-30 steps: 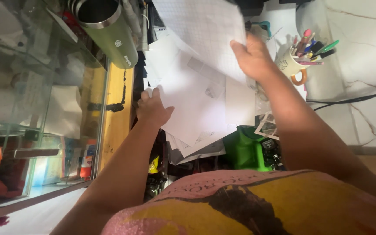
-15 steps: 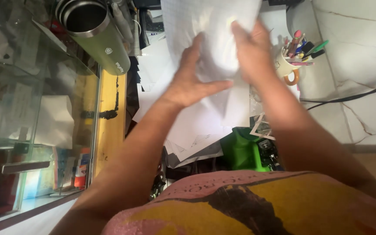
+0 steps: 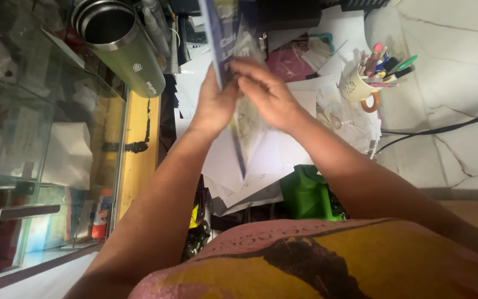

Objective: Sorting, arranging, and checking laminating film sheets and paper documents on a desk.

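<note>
i see the glass cabinet (image 3: 40, 138) filling the left side, then the heap of white papers (image 3: 261, 160) spread over the desk. above that heap i hold a blue-edged sheet (image 3: 225, 50) upright, edge-on to the camera. my left hand (image 3: 214, 102) and right hand (image 3: 266, 94) are both closed on it, pinching it from either side. a green steel tumbler (image 3: 125, 47) stands top left, a mug of pens (image 3: 360, 86) at right.

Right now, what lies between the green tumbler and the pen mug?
In the head view, both hands, left and right, holding an upright sheet between tumbler and mug, over loose white papers.
</note>
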